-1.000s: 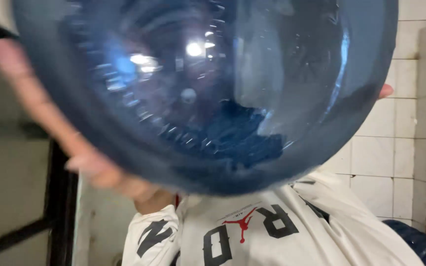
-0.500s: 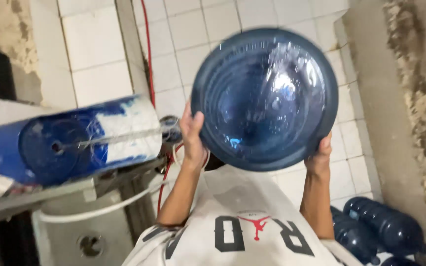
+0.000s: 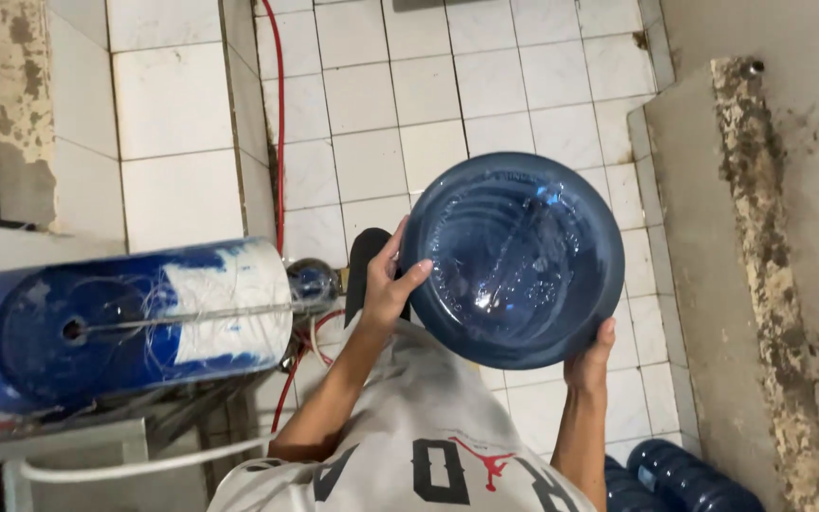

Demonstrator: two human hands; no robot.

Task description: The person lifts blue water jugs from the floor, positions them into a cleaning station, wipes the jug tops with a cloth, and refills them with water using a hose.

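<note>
Large blue water bottle [image 3: 514, 261], centre frame, grasped at its sides by left hand [image 3: 386, 284] and right hand [image 3: 591, 360]; water visibly swirling inside, rinse apparently unfinished.

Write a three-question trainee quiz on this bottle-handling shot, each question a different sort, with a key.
1. True or false: both hands grip the blue bottle.
2. What stands left of the left hand?
A. a blue cylinder wrapped in white
B. a green bucket
C. a wooden crate
3. Fill in: the red hose runs up the tiled ____.

Key
1. True: the left hand is on the bottle's left side and the right hand on its lower right edge.
2. A: the blue cylinder.
3. wall.
</note>
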